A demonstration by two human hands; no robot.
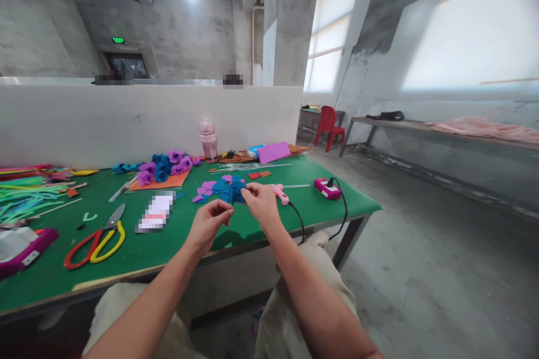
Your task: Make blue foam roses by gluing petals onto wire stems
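Note:
My right hand (261, 205) is closed, its thumb and fingers pinching the edge of a blue crepe-paper flower (233, 192) above the green table. Just left of it and lower, my left hand (209, 224) has its fingers curled to the thumb; anything between the tips is too small to make out. Loose purple paper petals (206, 188) and blue petals (219, 185) lie behind the hands. A pink glue gun (281, 194) rests beyond my right hand, partly hidden by it.
Scissors (110, 230) with red and yellow handles lie at left, near a blurred white card (156, 212). Finished purple and blue flowers (164, 167) sit on orange paper. A pink bottle (208, 140) stands by the white partition (168, 112). A corded magenta box (327, 188) is at right.

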